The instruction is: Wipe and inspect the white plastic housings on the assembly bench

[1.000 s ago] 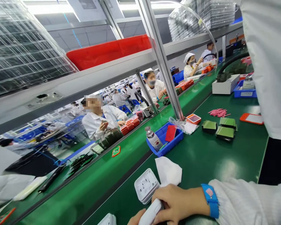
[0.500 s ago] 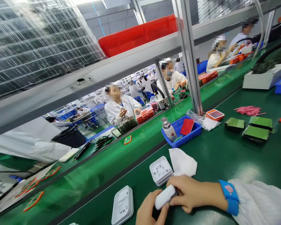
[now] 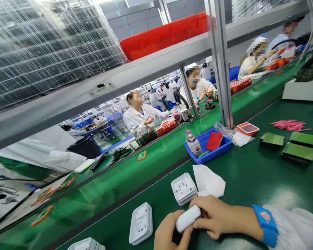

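Observation:
A small white plastic case point(image 3: 188, 218) is held edge-on between my two hands, just above the green bench. My left hand point(image 3: 169, 231) pinches its left end between thumb and fingers. At the other end, the fingers of my right hand point(image 3: 215, 217) close on it; a blue band circles that wrist. Right behind the hands lies a stack of white plastic housings point(image 3: 184, 187) with small cutouts. Another stack of white housings point(image 3: 141, 222) sits to the left, and more white housings point(image 3: 86, 244) show at the bottom edge. A white cloth point(image 3: 210, 182) lies beside the nearest stack.
A blue tray point(image 3: 214, 156) holds a metal-topped bottle point(image 3: 194, 144) and a red card. Green-topped pads point(image 3: 299, 152) and pink sticks point(image 3: 290, 125) lie right. Beyond runs a green conveyor point(image 3: 114, 187) with orange-edged boards; a metal post point(image 3: 220, 69) rises behind. Co-workers sit across.
The view has shifted a little, so the scene sits further right and more of the bottom-left housings shows. Both hands keep hold of the white case. A co-worker opposite has stretched out an arm.

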{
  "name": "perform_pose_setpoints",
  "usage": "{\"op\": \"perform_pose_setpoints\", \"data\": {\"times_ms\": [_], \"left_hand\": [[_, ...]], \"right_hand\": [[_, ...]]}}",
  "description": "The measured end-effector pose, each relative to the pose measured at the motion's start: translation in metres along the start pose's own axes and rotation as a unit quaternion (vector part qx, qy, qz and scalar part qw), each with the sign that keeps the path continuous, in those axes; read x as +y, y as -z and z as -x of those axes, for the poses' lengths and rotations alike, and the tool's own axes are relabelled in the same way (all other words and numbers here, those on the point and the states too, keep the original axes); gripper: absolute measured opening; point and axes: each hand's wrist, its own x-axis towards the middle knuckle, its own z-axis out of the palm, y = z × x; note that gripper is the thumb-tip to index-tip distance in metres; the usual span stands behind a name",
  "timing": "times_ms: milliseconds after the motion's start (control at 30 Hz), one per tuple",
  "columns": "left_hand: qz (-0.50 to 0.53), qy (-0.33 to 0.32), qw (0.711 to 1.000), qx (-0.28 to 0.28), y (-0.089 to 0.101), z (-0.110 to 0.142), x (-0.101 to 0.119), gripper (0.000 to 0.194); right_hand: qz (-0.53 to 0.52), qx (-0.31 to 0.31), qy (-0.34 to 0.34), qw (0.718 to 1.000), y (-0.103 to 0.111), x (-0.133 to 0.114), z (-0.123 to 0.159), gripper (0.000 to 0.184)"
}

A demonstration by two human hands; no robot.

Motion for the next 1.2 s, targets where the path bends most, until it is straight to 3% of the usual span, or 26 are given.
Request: {"op": "perform_pose_setpoints", "data": {"times_ms": [133, 233, 633, 933, 1200], "left_hand": [[0.007, 0.004, 0.996, -0.092, 0.006, -0.004, 0.001, 0.029], [-0.013, 0.005, 0.993, -0.119, 0.009, -0.006, 0.003, 0.029], [-0.03, 0.012, 0.991, -0.128, 0.013, -0.008, 0.008, 0.032], [0.027, 0.064, 0.994, -0.088, 0.004, 0.001, 0.004, 0.035], [0.031, 0.097, 0.989, -0.11, 0.004, 0.003, 0.002, 0.038]], "right_hand": [[0.012, -0.002, -0.01, 1.0, 0.0, 0.0, 0.0, 0.016], [-0.008, -0.006, -0.015, 1.0, 0.0, 0.0, 0.0, 0.017], [-0.001, -0.016, -0.025, 1.0, 0.001, -0.001, 0.0, 0.016], [0.038, -0.022, -0.014, 0.999, 0.003, -0.008, 0.0, 0.017], [0.038, -0.031, -0.016, 0.999, 0.002, -0.004, 0.0, 0.017]]}}
